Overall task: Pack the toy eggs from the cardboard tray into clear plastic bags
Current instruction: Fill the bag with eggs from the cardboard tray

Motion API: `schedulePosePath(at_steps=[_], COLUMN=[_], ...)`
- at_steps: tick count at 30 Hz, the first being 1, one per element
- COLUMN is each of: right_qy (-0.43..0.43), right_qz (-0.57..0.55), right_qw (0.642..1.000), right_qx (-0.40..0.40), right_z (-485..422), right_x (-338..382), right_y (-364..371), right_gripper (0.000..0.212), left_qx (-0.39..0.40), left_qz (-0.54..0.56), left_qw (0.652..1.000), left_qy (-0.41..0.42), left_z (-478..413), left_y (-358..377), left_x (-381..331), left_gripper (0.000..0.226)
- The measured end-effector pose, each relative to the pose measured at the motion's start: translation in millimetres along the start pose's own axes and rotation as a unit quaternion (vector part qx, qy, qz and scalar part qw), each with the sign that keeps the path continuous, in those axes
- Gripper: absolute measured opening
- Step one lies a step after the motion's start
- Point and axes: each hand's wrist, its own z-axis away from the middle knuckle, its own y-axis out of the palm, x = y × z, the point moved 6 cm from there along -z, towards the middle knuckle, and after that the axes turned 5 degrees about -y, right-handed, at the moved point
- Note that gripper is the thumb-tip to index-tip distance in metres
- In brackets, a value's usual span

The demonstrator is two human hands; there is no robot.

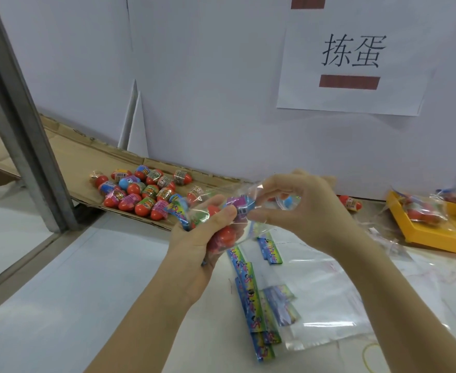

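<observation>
Grips a bag [232,215] from below with the left hand [202,238], curled round it with the thumb pressed on top. Pinches the bag's open top edge between thumb and forefinger of the right hand [302,208], with the other fingers arched above. Holds both hands close together in the air over the table [100,292], just in front of the tray [87,162]. Inside the film, bagged eggs [225,235]: a red one low against the left palm and a purple-and-blue one near the mouth, count impossible to tell through the creases. Directly below the hands, flat on the white, glossy table: a spread of empty bags [315,300] and several colourful printed strips [245,289], some overlapping. Near the lower right edge, a thin yellow rubber band [369,354]. To the left and behind, lying flat against the foot of the wall [208,76]: the brown cardboard tray with a loose cluster of eggs [141,195], mostly red-ended with printed wrappers. Behind the right wrist, a stray egg [352,203] at the wall's base. Far right, a yellow box [423,235] holding packed bags [426,208]. Up on the white panelled wall, a paper sign [353,55] with two large characters and a brown bar beneath. At far left, a slanting grey metal post [20,117] down to the table edge.
</observation>
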Motion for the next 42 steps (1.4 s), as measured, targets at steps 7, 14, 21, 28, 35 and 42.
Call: schedulePosePath(at_steps=[7, 14, 21, 28, 35, 42], right_qy=[0.01, -0.009, -0.003, 0.008, -0.004, -0.016], right_qz=[-0.027, -0.045, -0.031, -0.069, -0.037, -0.012], right_qw=[1.0, 0.999, 0.999, 0.997, 0.999, 1.0], right_qx=[-0.01, -0.024, -0.021, -0.023, -0.027, 0.002], right_z=[0, -7, -5, -2, -2, -3], right_x=[7, 16, 12, 9, 7, 13], right_y=[8, 19, 17, 17, 10, 12], right_gripper=[0.022, 0.016, 0.016, 0.023, 0.026, 0.021], left_qx=[-0.024, -0.006, 0.015, 0.005, 0.022, 0.019], left_qz=[0.014, 0.057, 0.048, 0.023, 0.036, -0.003], left_qw=[0.999, 0.998, 0.999, 1.0, 0.999, 1.0], left_qy=[0.017, 0.001, -0.016, -0.018, -0.02, -0.017], left_z=[-3, 0, 2, 6, 7, 5], left_y=[-7, -6, 0, 3, 5, 7], left_x=[-8, -15, -13, -14, -13, -9], left_gripper=[0.049, 0.064, 0.062, 0.077, 0.065, 0.044])
